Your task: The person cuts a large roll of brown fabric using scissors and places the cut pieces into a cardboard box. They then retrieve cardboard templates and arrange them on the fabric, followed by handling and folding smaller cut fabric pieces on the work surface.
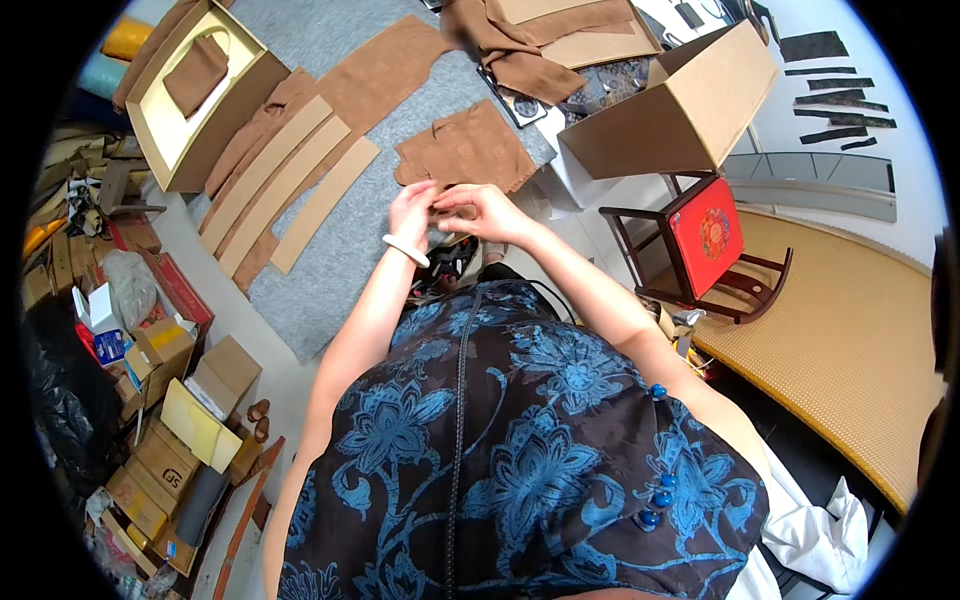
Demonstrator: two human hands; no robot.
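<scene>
My left hand (409, 216), with a pale bangle (406, 251) on its wrist, meets my right hand (487, 213) at the near edge of the grey felt-covered table (300, 315). Fingers of both are drawn together in a pinch, and whatever lies between them is too small to make out. Just beyond them a piece of brown fabric (468, 148) lies on the felt. To the left are tan strips (325, 205), laid over a longer spread of brown cloth (375, 75).
An open box (160, 130) with a folded brown pouch (196, 76) stands at far left. At right are a large cardboard box (665, 125), a chair with a red seat (712, 235) and a woven yellow bench (830, 330). Cartons (160, 350) crowd the left floor.
</scene>
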